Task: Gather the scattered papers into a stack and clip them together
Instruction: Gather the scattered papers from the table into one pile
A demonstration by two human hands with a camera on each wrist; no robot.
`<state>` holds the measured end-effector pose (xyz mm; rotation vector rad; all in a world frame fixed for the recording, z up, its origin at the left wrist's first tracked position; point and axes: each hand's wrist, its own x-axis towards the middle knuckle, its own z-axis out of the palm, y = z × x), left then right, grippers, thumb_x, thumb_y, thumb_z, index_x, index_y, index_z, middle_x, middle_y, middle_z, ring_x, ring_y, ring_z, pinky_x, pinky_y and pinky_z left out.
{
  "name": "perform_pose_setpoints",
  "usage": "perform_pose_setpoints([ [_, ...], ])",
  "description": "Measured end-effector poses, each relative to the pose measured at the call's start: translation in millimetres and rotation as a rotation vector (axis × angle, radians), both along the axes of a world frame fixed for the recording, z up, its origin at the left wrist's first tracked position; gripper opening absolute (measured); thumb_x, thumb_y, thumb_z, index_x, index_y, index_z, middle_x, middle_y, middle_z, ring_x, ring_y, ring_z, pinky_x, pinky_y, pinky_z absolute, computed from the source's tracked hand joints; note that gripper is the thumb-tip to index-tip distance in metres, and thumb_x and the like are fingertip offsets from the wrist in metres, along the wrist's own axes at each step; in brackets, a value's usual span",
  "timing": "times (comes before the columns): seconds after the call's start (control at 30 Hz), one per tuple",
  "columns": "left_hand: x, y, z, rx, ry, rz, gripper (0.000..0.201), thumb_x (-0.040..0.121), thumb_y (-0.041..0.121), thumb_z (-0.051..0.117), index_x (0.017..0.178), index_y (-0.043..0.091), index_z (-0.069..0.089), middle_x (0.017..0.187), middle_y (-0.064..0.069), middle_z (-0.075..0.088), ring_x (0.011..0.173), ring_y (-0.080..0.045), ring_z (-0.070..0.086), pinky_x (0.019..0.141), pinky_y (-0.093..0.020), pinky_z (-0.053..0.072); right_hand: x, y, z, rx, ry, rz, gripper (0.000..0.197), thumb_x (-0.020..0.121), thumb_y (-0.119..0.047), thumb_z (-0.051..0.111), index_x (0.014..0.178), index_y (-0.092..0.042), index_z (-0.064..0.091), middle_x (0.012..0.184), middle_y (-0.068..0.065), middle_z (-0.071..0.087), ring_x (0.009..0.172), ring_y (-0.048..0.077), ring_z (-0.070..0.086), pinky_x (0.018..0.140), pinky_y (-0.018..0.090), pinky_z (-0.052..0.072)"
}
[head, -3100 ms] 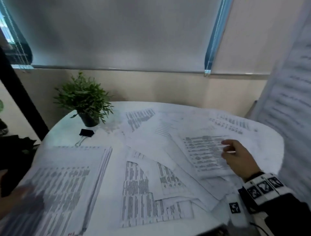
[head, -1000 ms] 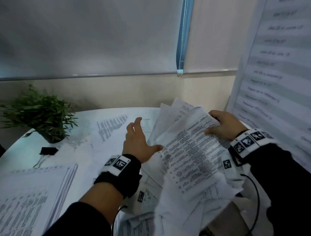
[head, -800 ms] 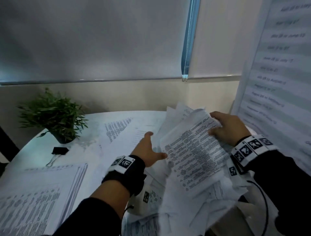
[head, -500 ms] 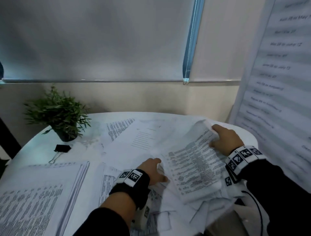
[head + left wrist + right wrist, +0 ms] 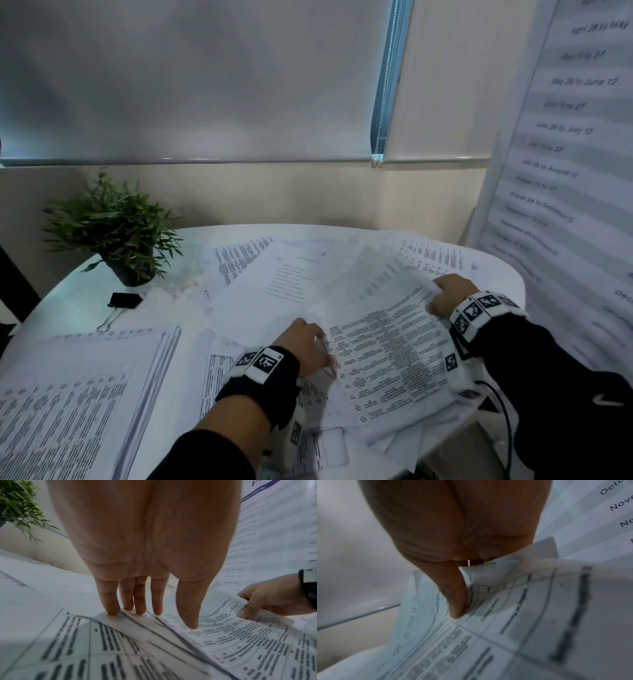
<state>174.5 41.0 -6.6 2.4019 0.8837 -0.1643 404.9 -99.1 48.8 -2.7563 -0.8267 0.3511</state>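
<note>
Printed papers [image 5: 387, 359] lie in a loose bundle on the round white table [image 5: 68, 301], front right. My right hand [image 5: 436, 298] pinches the bundle's far right corner, thumb [image 5: 457, 601] on top and fingers hidden beneath. My left hand [image 5: 318, 346] rests at the bundle's left edge; in the left wrist view my left hand's straight fingers [image 5: 109, 601] touch the sheet edges and the thumb lies on the top printed sheet [image 5: 240, 635]. More loose sheets [image 5: 291, 277] spread behind. A black binder clip [image 5: 124, 301] lies at the far left, apart from both hands.
A neat paper stack [image 5: 78, 394] lies at the front left. A potted green plant [image 5: 116, 236] stands at the back left beside the clip. A large printed poster [image 5: 565, 171] hangs close on the right. Some sheets overhang the table's front edge.
The bundle, held up off the table a second ago, has come down flat. My left hand dropped from an open raised pose to the bundle's left edge. My right hand kept its pinch.
</note>
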Motion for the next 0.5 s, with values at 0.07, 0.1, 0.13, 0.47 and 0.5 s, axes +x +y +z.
perform_pose_setpoints([
  [0.07, -4, 3, 6, -0.053, -0.105, 0.042, 0.070, 0.083, 0.040, 0.066, 0.142, 0.020, 0.034, 0.142, -0.009, 0.035, 0.123, -0.024, 0.047, 0.098, -0.030, 0.041, 2, -8, 10, 0.117, -0.036, 0.054, 0.014, 0.076, -0.006, 0.066, 0.071, -0.017, 0.061, 0.081, 0.006, 0.066, 0.072, 0.020, 0.057, 0.061, 0.022, 0.039],
  [0.1, -6, 4, 10, -0.079, -0.199, 0.084, 0.078, 0.082, 0.040, 0.068, 0.145, 0.020, 0.027, 0.145, -0.011, 0.030, 0.125, -0.025, 0.045, 0.101, -0.032, 0.040, 2, -13, 17, 0.173, -0.053, 0.087, 0.017, 0.077, -0.005, 0.065, 0.069, -0.018, 0.060, 0.076, 0.003, 0.065, 0.068, 0.017, 0.057, 0.056, 0.022, 0.037],
  [0.13, -8, 6, 17, -0.102, -0.311, 0.132, 0.087, 0.079, 0.039, 0.071, 0.147, 0.021, 0.019, 0.148, -0.011, 0.024, 0.130, -0.027, 0.041, 0.104, -0.035, 0.037, 0, -18, 24, 0.235, -0.050, 0.115, 0.016, 0.078, -0.004, 0.064, 0.069, -0.017, 0.062, 0.069, -0.001, 0.064, 0.063, 0.015, 0.056, 0.054, 0.022, 0.037],
  [0.47, -45, 0, 84, -0.328, -0.815, 0.149, 0.015, 0.076, 0.019, 0.077, 0.086, 0.025, 0.068, 0.077, 0.010, 0.074, 0.070, -0.004, 0.069, 0.068, -0.025, 0.053, -69, -9, 102, 0.517, -0.208, 0.450, 0.021, 0.079, -0.029, 0.073, 0.096, -0.021, 0.062, 0.090, -0.003, 0.066, 0.088, 0.017, 0.059, 0.076, 0.033, 0.044],
  [0.5, -54, 0, 83, -0.354, -0.850, 0.189, 0.013, 0.076, 0.016, 0.076, 0.083, 0.023, 0.068, 0.073, 0.010, 0.074, 0.067, -0.005, 0.069, 0.062, -0.021, 0.053, -78, -6, 102, 0.571, -0.244, 0.414, 0.029, 0.078, -0.034, 0.073, 0.102, -0.026, 0.061, 0.095, -0.005, 0.066, 0.092, 0.016, 0.059, 0.082, 0.035, 0.044],
])
